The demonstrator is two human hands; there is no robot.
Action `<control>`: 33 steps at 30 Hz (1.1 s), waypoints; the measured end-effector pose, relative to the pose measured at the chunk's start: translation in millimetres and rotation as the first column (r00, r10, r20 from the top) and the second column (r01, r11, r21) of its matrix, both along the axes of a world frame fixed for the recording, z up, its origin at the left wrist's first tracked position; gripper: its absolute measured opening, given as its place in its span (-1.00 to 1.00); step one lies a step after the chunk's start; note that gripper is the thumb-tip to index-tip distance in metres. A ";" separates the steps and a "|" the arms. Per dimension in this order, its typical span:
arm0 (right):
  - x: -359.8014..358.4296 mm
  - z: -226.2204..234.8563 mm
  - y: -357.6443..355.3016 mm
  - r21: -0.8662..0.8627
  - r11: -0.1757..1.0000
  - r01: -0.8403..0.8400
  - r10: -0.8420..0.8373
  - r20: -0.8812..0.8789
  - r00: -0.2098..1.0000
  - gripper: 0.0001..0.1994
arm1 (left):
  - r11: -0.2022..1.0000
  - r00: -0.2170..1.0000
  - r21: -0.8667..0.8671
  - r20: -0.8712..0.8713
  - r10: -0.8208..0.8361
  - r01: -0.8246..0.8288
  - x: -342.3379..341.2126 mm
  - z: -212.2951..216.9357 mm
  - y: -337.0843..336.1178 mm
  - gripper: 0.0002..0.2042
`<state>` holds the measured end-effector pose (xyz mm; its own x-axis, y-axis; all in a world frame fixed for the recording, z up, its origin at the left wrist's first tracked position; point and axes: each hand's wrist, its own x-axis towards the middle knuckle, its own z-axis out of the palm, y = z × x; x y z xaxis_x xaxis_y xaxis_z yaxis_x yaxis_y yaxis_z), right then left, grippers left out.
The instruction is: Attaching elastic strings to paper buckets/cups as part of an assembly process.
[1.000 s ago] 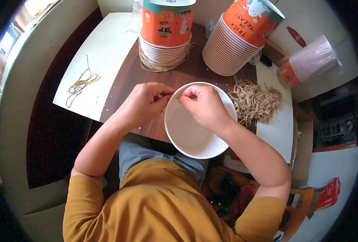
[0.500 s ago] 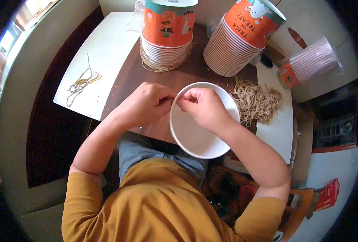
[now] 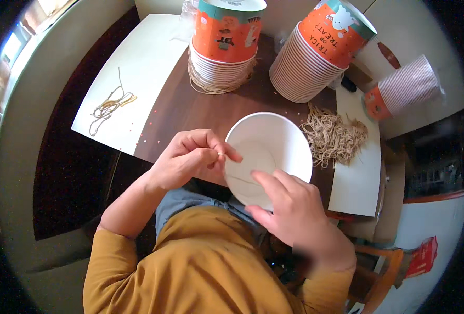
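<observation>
A white paper bucket (image 3: 268,125) stands with its open mouth toward me at the table's near edge. My left hand (image 3: 190,158) is closed in a pinch at the bucket's left rim, a small pale bit of cord (image 3: 221,154) showing between thumb and forefinger. A thin tan strand (image 3: 242,180) crosses the lower part of the bucket's mouth; whether it joins the pinched bit I cannot tell. Over the bucket's lower right side, my right hand (image 3: 292,206) is open, thumb and fingers apart, slightly blurred. A heap of tan cords (image 3: 336,135) lies just right of the bucket.
Two stacks of orange-printed paper buckets, one left (image 3: 224,39) with cords around its base and one right (image 3: 323,44), stand at the back. A wrapped bucket stack (image 3: 404,89) lies far right. Loose cords (image 3: 109,107) lie on the table's white left part.
My right hand has left the bucket's rim, moved down toward me and opened. My left hand has come slightly nearer, still pinching. The thin strand now shows across the bucket.
</observation>
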<state>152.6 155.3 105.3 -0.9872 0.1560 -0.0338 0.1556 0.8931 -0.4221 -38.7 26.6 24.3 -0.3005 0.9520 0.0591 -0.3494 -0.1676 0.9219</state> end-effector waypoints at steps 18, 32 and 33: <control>-17.4 -77.5 -49.2 0.062 0.985 0.163 -0.080 -0.667 0.741 -0.85 | 0.896 0.486 0.444 -0.783 0.387 0.002 22.2 -24.4 14.2 -0.71; -21.6 -42.9 4.6 0.144 0.989 0.019 0.057 -0.506 0.861 -0.83 | 0.870 0.370 0.493 -0.805 0.464 -0.018 18.0 -17.3 13.1 -0.82; -20.8 -43.4 2.4 0.142 0.990 0.016 0.059 -0.506 0.861 -0.83 | 0.884 0.420 0.467 -0.796 0.436 -0.032 18.7 -16.7 10.7 -0.83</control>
<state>131.8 157.7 61.8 -0.8642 0.1009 0.4929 -0.0668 0.9480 -0.3113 -20.0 37.3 7.5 -0.1030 0.7001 0.7066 0.6945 -0.4579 0.5550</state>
